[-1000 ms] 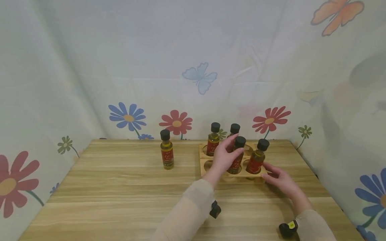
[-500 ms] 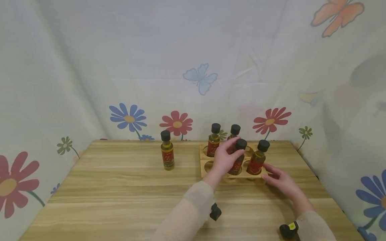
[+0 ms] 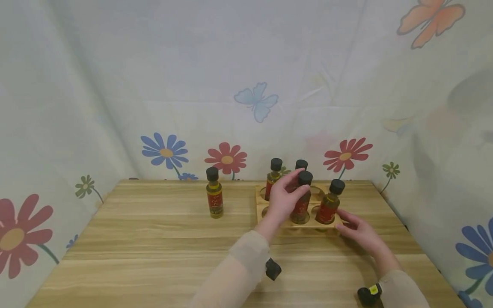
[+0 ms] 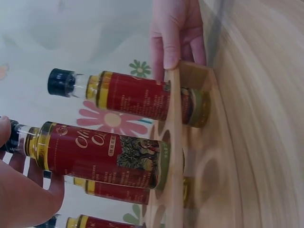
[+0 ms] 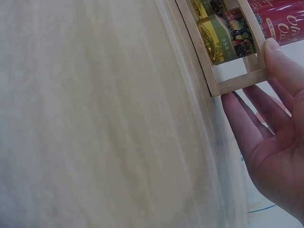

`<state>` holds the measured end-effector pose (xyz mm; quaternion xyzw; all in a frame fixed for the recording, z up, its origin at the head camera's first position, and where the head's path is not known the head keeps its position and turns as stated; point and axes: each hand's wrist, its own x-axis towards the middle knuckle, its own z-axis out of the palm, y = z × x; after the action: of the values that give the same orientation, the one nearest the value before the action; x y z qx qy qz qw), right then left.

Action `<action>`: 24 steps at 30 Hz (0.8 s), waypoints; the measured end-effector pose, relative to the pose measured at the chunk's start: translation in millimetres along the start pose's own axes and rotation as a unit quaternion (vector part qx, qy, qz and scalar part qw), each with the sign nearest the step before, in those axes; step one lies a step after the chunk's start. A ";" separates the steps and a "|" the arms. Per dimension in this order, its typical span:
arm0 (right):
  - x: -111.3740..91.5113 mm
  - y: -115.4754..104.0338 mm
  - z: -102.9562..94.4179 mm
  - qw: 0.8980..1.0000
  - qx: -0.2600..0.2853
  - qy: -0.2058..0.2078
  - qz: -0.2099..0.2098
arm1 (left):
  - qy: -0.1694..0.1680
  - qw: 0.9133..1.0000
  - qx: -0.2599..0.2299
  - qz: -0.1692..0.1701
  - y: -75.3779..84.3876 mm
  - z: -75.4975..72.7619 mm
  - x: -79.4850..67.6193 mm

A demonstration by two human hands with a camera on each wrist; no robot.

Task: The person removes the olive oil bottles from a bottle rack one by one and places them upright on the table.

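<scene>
A wood table (image 3: 154,239) has a wood rack (image 4: 175,114) on it. The right hand (image 3: 360,233) grips the rack's right end, thumb on the top board. The left hand (image 3: 283,199) pinches one bottle (image 3: 301,207) up near its black cap (image 3: 305,178). That bottle's bottom end is at the middle front hole, between both hands. The right front bottle (image 3: 326,209) is just beside the right hand. Two more stand in the back row. A lone bottle (image 3: 215,196) stands well apart, left on the table. The pinched bottle's red label (image 4: 102,154) reads "Oliv"; its tiny words are too blurry.
</scene>
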<state>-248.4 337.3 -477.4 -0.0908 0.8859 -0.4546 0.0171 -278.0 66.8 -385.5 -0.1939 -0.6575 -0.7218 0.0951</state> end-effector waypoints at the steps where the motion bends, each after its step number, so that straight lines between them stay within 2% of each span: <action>1: -0.1 0.4 0.1 1.000 0.001 0.001 0.002 | 0.000 1.000 0.000 0.003 2.8 -1.0 0.0; 12: -1.4 -0.8 -0.9 1.000 0.009 0.000 0.009 | 0.021 0.999 -0.032 0.028 21.2 -15.6 -0.4; 24: -1.3 -0.5 -0.7 1.000 -0.001 0.001 0.000 | 0.041 0.999 -0.026 0.013 32.4 -37.7 -12.5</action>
<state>-247.1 337.8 -476.7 -0.0901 0.8865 -0.4536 0.0162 -259.8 24.4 -363.3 -0.1754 -0.6318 -0.7443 0.1267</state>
